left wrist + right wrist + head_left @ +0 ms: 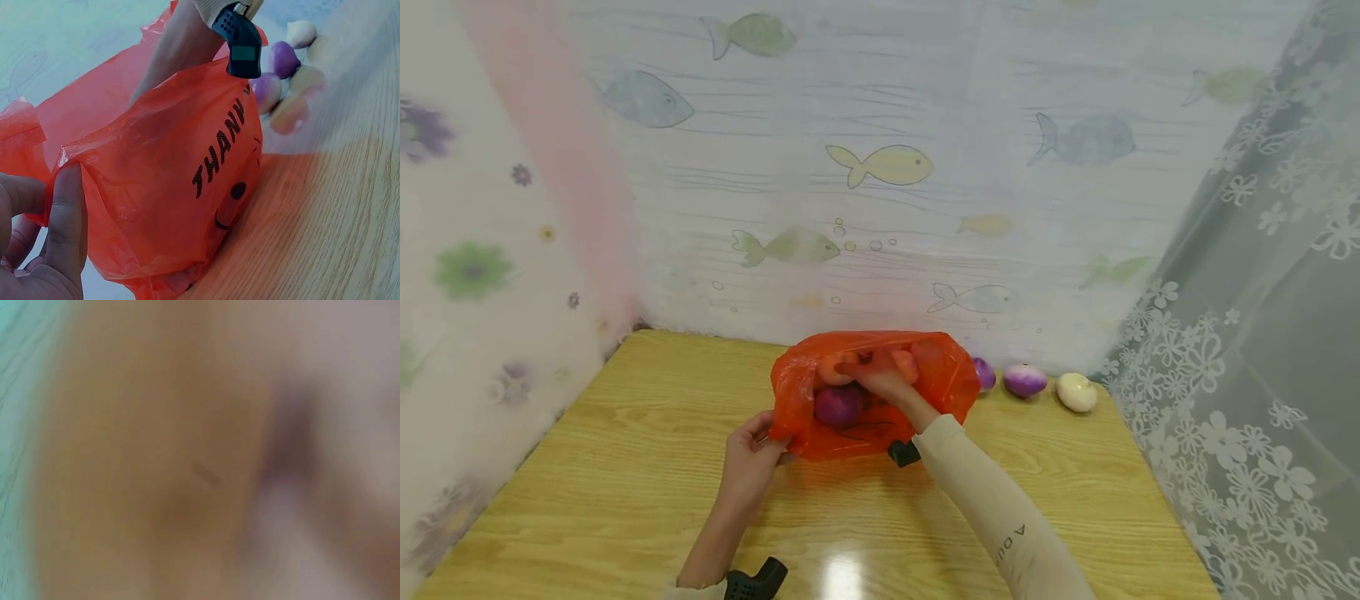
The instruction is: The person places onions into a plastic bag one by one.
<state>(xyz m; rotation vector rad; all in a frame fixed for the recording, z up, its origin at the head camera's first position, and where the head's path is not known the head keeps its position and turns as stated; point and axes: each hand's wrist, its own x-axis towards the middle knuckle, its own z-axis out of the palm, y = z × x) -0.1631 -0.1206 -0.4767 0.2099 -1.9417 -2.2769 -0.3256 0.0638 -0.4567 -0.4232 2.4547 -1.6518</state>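
Note:
A red plastic bag [850, 446] lies on the table with its mouth toward me; black "THANK" lettering shows on its side in the left wrist view. My left hand [752, 446] pinches the bag's left rim between thumb and fingers [67, 219]. Through the mouth reaches my right hand [880, 373], its fingers beside an orange-looking round thing [832, 369]. Whether they hold it is hidden. Below it in the bag sits a dark purple round thing [838, 406]. Another orange-looking round piece [906, 365] shows right of the hand. The right wrist view is badly blurred.
Right of the bag, near the table's back edge, stand two purple-and-white onion-like vegetables [1025, 381] and a whitish round one [1077, 392]. The wood-grain table [647, 450] meets a fish-patterned curtain [880, 208] behind. A lace-flowered curtain [1247, 400] borders the right side.

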